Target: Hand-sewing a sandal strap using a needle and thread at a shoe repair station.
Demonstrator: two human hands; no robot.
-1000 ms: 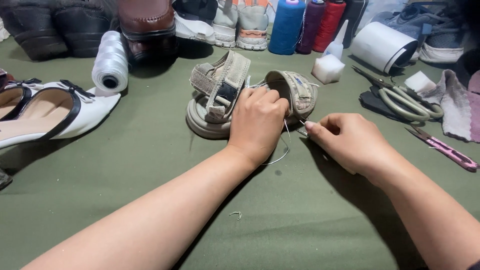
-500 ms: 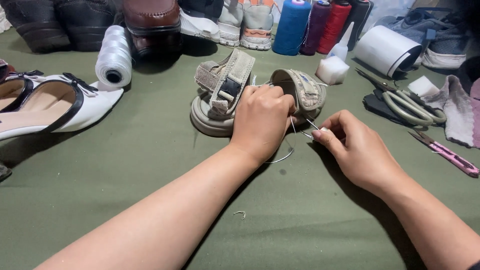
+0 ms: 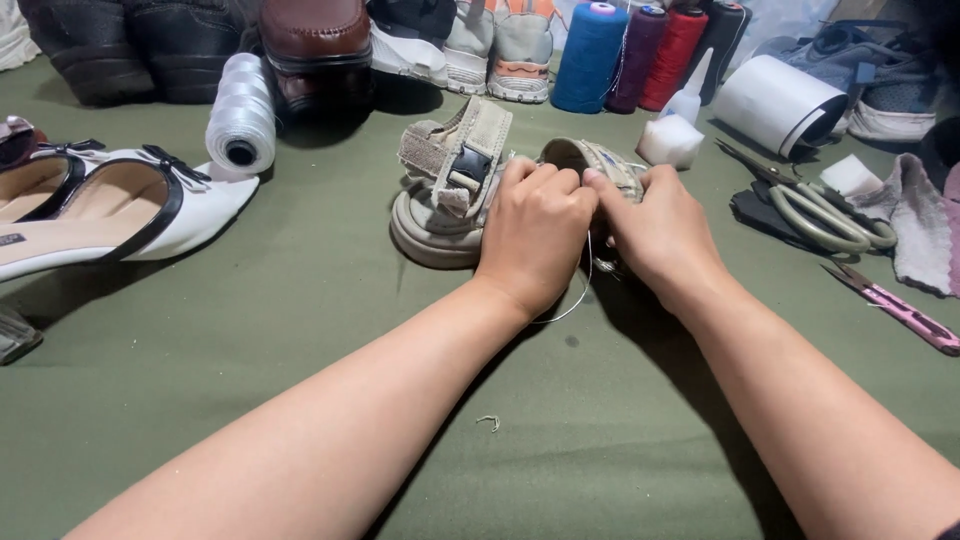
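on the green cloth work surface (image 3: 250, 400), going left to right: a white flat shoe with black trim and a bow (image 3: 110, 215) lies at the far left, a spool of white cord (image 3: 240, 125) just behind its toe, and dark and brown shoes (image 3: 300, 45) line the back edge. at centre sits the beige strapped sandal (image 3: 450, 190), resting on its sole, buckle strap standing up. your left hand (image 3: 535, 235) is curled over the sandal's right end, fingers bent and pressed down on it, so it grips the upper there. your right hand (image 3: 660, 230) is closed against the same end, fingertips pinched together beside the left hand's; a needle cannot be made out between them. a thin pale thread (image 3: 580, 290) loops out from under your hands toward the cloth, and a small thread scrap (image 3: 488, 422) lies nearer you. behind stand cones of blue, maroon and red thread (image 3: 640, 50); to the right, a white roll (image 3: 775, 100), a small white block (image 3: 670, 140), scissors (image 3: 810, 205), grey cloth (image 3: 920, 225) and a pink-handled cutter (image 3: 895, 310). judging by the loose thread running from the sandal, stitching at that end looks under way and not finished: the thread is uncut, the scissors lie apart, untouched. how much seam is done is hidden by your hands.
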